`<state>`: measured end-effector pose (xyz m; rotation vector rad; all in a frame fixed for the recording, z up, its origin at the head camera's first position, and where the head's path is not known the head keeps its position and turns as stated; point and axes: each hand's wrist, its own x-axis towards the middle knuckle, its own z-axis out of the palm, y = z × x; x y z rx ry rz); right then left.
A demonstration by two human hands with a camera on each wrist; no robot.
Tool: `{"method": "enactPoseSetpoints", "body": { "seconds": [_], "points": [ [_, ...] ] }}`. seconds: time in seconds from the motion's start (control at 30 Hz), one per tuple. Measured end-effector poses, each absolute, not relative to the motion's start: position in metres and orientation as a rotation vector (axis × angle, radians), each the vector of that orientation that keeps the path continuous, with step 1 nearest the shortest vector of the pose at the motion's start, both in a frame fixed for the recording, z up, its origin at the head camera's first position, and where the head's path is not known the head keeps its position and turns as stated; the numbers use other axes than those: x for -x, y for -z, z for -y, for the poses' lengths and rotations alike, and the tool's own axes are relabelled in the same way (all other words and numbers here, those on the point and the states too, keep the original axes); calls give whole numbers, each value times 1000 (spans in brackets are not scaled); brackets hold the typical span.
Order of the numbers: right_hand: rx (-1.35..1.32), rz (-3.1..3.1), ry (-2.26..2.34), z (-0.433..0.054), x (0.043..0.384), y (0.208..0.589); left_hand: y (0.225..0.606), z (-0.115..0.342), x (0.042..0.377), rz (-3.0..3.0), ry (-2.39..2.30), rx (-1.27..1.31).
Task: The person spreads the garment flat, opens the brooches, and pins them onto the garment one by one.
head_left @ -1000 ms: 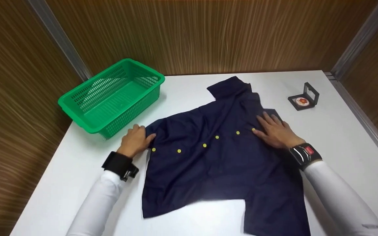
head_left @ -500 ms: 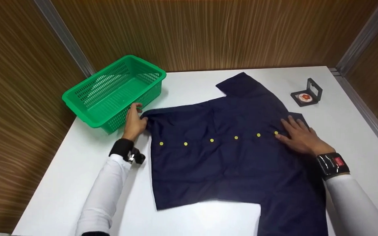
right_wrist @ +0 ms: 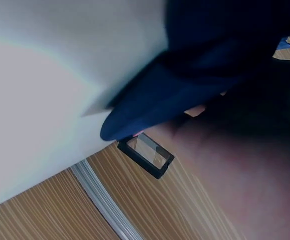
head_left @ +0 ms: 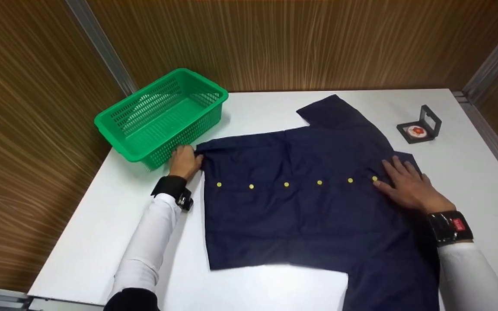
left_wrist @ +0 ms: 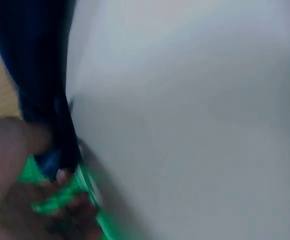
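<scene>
A dark navy short-sleeved shirt [head_left: 318, 216] with a row of yellow buttons lies spread on the white table, its collar end toward the right. My left hand [head_left: 185, 162] pinches the shirt's upper left hem corner, close beside the green basket. In the left wrist view the dark cloth [left_wrist: 40, 75] hangs between thumb and fingers, somewhat blurred. My right hand [head_left: 411, 185] rests flat with fingers spread on the collar area, thumb by the last button. The right wrist view has a fold of the cloth [right_wrist: 154, 100] in front of the hand.
A green perforated plastic basket [head_left: 134, 155] stands at the back left of the white table [head_left: 257, 287]. At the back right sits a small black display case [head_left: 430, 121], lid raised, with a round red-and-white piece inside. Wood-patterned panels [head_left: 275, 47] enclose the table behind and at the sides.
The shirt has been pulled flatter, its button row now straighter. My left hand moved away from me along the hem, drawing the corner toward the basket. My right hand shifted right and stayed spread.
</scene>
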<state>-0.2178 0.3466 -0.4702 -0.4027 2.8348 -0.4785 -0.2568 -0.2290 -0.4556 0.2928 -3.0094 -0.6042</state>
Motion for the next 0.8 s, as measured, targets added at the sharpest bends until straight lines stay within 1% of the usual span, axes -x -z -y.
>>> {"method": "enactPoseSetpoints", "body": {
  "seconds": [0.2,0.3,0.37,0.5,0.6,0.67,0.8],
  "points": [
    [410,-2824,496,-345,215,475,447,238,269,2879,865,-394],
    [395,-2816,508,-348,212,475,448,230,278,2816,891,-384],
    [395,-2815,507,-347,212,476,450,230,278,2822,869,-374],
    [406,-2828,487,-345,211,478,450,246,265,2940,814,-375],
    [422,-2830,472,-342,213,479,448,265,249,3049,794,-336],
    [427,-2822,468,-342,214,480,449,273,242,3079,797,-259],
    [438,-2826,464,-340,216,482,454,264,238,3072,893,-213]
  ]
}}
